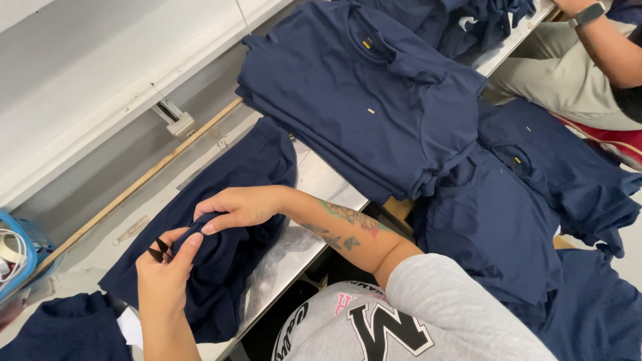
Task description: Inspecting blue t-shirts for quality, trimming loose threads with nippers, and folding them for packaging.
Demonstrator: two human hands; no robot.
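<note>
We hold a navy blue knit garment (221, 261) spread over the edge of the pale grey counter (321, 180), just in front of us. Our right hand (234, 207), with a tattooed forearm, has its grip pinched together on a raised fold of that cloth. Our left hand (164, 274) touches the same fold from below, its grip closed around small black thread snips (159, 250) whose blades point toward the wall. Farther along the counter lies a tall stack of folded navy blue shirts (368, 100). More navy shirts (528, 194) are heaped to our right. Another person's arm (605, 40), wearing a wrist watch, shows in the top right corner. A blue plastic basket (20, 254) sits at far left.
</note>
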